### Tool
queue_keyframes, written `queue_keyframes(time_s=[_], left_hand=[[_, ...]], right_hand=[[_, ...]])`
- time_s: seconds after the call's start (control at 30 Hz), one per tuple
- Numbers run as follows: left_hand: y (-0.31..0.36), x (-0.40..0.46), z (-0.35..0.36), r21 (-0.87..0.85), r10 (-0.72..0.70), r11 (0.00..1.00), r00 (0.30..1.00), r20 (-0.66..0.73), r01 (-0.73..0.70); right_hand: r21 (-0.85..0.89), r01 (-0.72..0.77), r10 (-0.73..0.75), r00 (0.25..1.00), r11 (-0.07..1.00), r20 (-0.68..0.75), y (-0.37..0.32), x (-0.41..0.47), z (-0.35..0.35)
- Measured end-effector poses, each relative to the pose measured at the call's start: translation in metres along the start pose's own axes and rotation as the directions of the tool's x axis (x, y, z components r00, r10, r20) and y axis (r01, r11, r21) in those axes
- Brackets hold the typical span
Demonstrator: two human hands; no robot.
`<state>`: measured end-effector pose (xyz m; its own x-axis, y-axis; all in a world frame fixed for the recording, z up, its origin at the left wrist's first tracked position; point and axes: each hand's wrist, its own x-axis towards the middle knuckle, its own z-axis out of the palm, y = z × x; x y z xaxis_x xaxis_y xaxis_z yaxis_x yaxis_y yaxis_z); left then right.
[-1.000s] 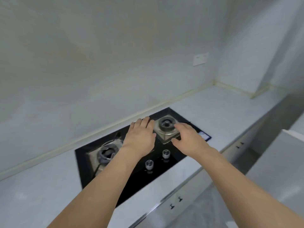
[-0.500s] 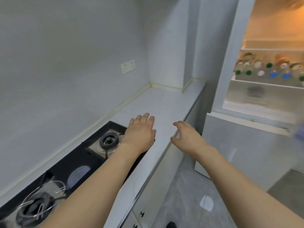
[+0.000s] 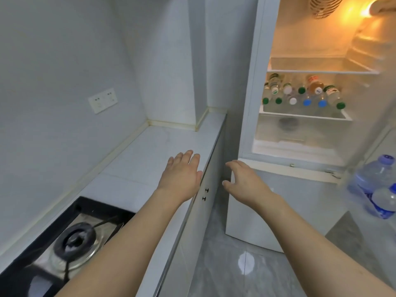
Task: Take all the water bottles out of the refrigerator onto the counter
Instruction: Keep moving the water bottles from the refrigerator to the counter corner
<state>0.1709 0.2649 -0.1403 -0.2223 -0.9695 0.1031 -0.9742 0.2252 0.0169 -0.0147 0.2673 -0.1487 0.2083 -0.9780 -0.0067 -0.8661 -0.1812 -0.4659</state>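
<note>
I see clear plastic water bottles (image 3: 302,95) lying on the open white refrigerator's (image 3: 252,86) middle shelf, caps facing me; white stone counter (image 3: 150,155) lies left.

A single wide-angle view from the person's head looks forward and down along both outstretched forearms. It faces the corner where the surface (image 3: 154,151) meets the open refrigerator (image 3: 252,86), with the stove burner (image 3: 74,241) close at lower left and the floor (image 3: 235,264) below. Straight edges bend near the frame borders.
</note>
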Motion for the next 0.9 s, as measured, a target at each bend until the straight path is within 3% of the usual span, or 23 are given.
queue_keyframes(time_s=[0.3,0.53,0.9], left_hand=[[0.018,0.138,-0.004,-0.088,0.130,0.987,0.990,-0.050,-0.134],[0.073,0.227,-0.018,-0.163,0.264,0.947,0.960,-0.090,-0.276],[0.179,0.360,-0.004,-0.252,0.400,0.878,0.913,-0.078,-0.407]], right_hand=[[0.026,-0.109,0.111,0.987,0.994,-0.115,0.051,0.096,-0.045],[0.047,-0.239,0.244,0.948,0.970,-0.206,0.116,0.138,-0.102],[0.105,-0.317,0.334,0.883,0.942,-0.329,0.234,0.212,-0.185]])
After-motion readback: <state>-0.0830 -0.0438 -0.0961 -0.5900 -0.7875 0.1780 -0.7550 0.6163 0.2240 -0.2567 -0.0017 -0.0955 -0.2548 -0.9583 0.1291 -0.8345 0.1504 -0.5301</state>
